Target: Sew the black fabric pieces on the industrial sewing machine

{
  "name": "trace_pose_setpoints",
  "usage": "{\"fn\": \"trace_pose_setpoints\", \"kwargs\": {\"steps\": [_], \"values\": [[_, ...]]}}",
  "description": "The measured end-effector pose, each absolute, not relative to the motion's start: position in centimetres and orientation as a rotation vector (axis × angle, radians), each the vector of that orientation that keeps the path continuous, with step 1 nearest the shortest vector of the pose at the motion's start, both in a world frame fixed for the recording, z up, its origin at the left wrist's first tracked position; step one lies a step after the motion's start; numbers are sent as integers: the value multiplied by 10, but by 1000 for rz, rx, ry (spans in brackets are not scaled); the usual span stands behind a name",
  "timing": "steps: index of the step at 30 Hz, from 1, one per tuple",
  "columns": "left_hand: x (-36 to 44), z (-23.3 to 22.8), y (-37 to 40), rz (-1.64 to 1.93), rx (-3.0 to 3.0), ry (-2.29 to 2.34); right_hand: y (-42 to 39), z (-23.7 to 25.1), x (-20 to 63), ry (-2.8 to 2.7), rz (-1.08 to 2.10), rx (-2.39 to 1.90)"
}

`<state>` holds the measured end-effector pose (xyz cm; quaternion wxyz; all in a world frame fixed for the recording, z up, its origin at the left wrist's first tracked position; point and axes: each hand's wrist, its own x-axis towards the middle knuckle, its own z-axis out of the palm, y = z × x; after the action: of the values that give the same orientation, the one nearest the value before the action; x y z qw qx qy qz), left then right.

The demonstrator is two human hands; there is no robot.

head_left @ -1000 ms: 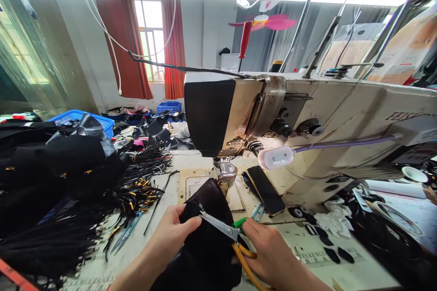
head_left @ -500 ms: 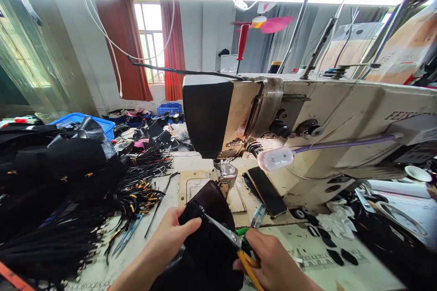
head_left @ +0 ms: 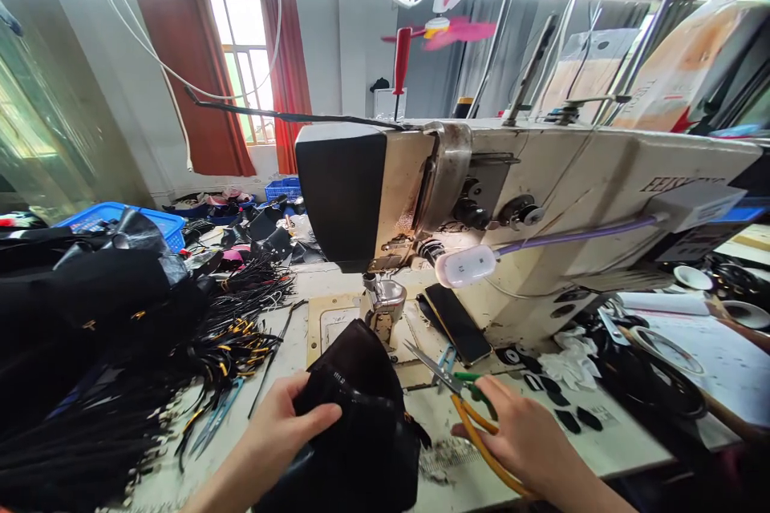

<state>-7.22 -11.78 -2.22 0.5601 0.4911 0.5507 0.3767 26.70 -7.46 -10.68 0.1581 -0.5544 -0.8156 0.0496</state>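
left hand (head_left: 289, 425) gripping black leather bag piece (head_left: 361, 417) in front of sewing-machine needle | right hand (head_left: 529, 437) closed on orange-handled steel scissors (head_left: 457, 385), blades clear of piece, beside it | trimming likely finished; stitching unclear

Left hand (head_left: 282, 433), right hand (head_left: 523, 437): bare, no gloves, no rings; forearms bare, no sleeves visible.

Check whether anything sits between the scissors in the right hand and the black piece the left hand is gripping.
Nothing visible does. The scissors in the right hand sit apart to the right of the black piece, which the left hand grips; only bare table lies between them.
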Motion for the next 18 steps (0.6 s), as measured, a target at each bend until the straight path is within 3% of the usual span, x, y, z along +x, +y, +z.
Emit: {"fn": "trace_pose_setpoints", "kwargs": {"steps": [5,9,13,18], "values": [[-74,-36,-123,919,1399,1410,-56,-133,303,-2287,47,-1555],[-64,-37,-127,915,1563,1445,-72,-94,255,-2171,-20,-1257],[-56,-36,-131,940,1593,1472,-102,-49,169,-2008,506,-727],[-53,-38,-136,966,1622,1494,-110,-45,125,-1896,701,-764]]}}
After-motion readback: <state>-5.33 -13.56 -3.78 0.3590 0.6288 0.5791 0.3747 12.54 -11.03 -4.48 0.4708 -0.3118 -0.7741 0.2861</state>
